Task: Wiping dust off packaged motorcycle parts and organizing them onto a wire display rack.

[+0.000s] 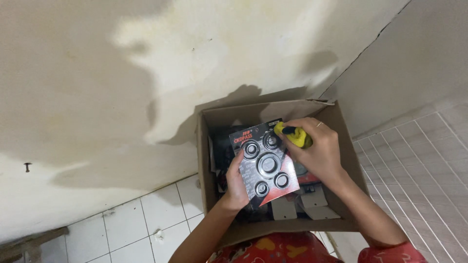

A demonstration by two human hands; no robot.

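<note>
The left hand (237,182) came up from the six o'clock edge and had the blister card (267,162) pinched by its lower left side, thumb laid over the front, the other fingers hidden behind. That grip was closed on the card, no question. The card was a flat black-and-red pack with five dark ring-shaped parts under clear plastic, one large in the middle and four smaller around it, and it was tilted, its top leaning toward one o'clock.

Over at the card's two o'clock corner, the right hand (317,151) was curled tight around a yellow cloth (295,136), a ring showing on one finger. The cloth sat pressed right against the card's upper right corner, touching it. So the card lay between the two hands: left grip at its seven o'clock, right grip at its two o'clock.

All of it hung above the open cardboard box (353,165), which stood in the corner where the stained wall (122,73) met the white tiled floor (419,170). Down inside the box, under the card, lay more dark packets and some pale grey flat pieces (312,204) toward five o'clock. Red patterned sleeves (273,248) showed at the bottom edge.
</note>
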